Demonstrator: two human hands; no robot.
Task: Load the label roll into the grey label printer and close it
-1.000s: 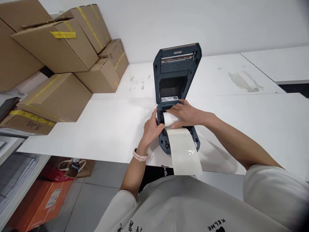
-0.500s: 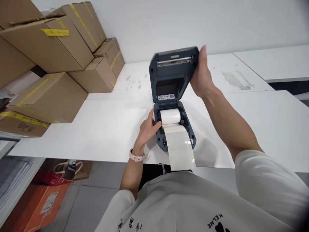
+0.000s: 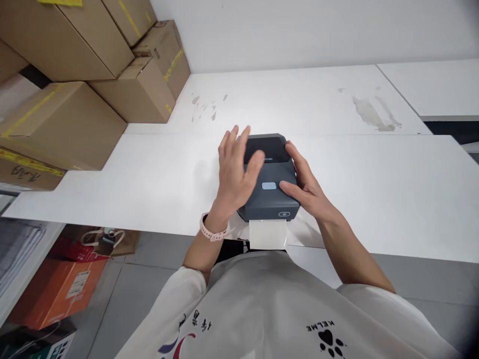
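A dark grey label printer (image 3: 271,199) stands on the white table with its lid down. A blank label strip (image 3: 268,234) sticks out of its front and reaches the table's near edge. My left hand (image 3: 237,172) is raised at the printer's left side, fingers spread and holding nothing; whether it touches the lid I cannot tell. My right hand (image 3: 309,189) grips the printer's right side, thumb on top near the pale blue button (image 3: 268,186) and fingers along the edge. The label roll inside is hidden by the lid.
Cardboard boxes (image 3: 71,129) with yellow tape are stacked on the table's left. Behind the white table (image 3: 160,199) rises a white wall. An orange box (image 3: 63,289) and a paper bag (image 3: 123,243) are on the floor at lower left.
The printer's lid has swung down from upright to shut, covering the label roll. My right hand came down with it; my left hand rose off the printer's inner left edge and spread its fingers.
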